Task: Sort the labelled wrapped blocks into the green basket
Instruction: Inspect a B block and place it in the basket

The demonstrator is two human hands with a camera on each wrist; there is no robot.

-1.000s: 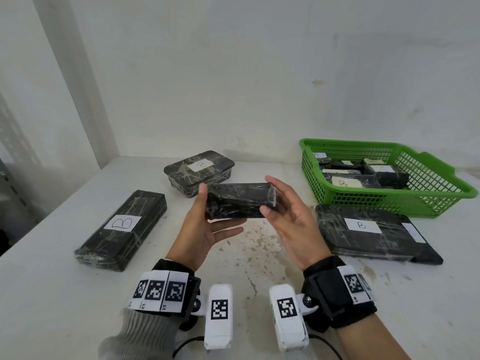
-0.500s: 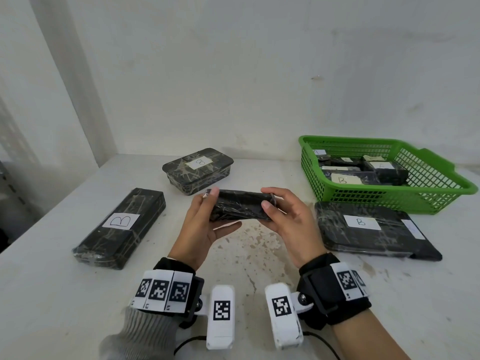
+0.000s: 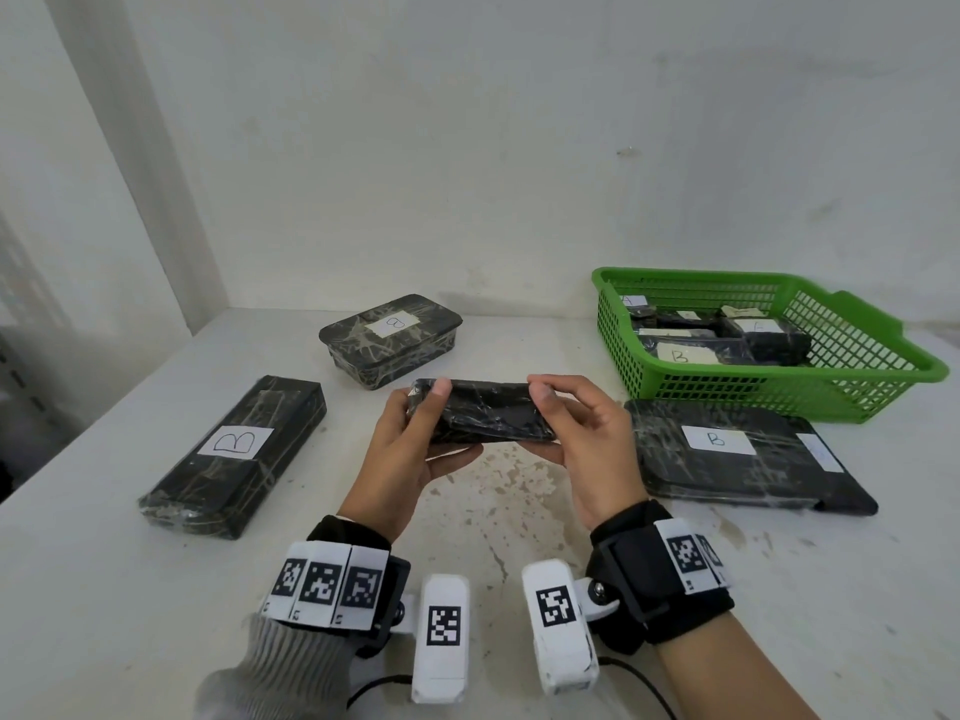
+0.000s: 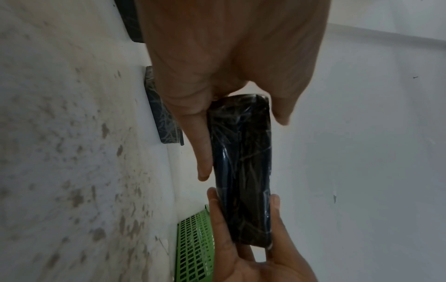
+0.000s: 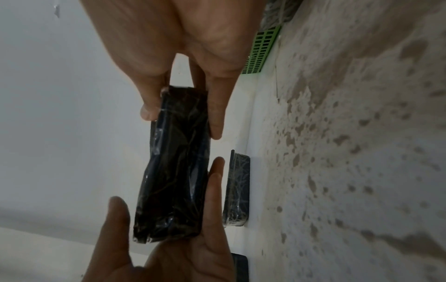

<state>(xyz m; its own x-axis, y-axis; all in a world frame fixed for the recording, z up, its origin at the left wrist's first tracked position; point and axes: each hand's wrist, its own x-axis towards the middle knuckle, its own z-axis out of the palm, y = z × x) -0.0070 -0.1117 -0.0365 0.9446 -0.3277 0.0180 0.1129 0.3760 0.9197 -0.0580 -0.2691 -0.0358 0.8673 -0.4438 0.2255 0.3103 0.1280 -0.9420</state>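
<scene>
Both hands hold a black wrapped block [image 3: 491,415] [image 4: 243,167] [image 5: 173,166] level above the table's middle. My left hand [image 3: 415,439] pinches its left end, thumb on top, fingers underneath. My right hand [image 3: 576,433] pinches its right end the same way. No label shows on the block's visible faces. The green basket [image 3: 883,366] stands at the right rear and holds several labelled wrapped blocks [image 3: 727,340].
On the white table [image 3: 130,589] lie a long block marked B [image 3: 234,454] at the left, a box-shaped wrapped block [image 3: 392,337] behind the hands, and a flat block marked B [image 3: 737,454] in front of the basket. A wall closes off the back.
The two hands have tipped the held block from facing me to lying flatter and lowered it slightly. The other blocks and the basket have not moved.
</scene>
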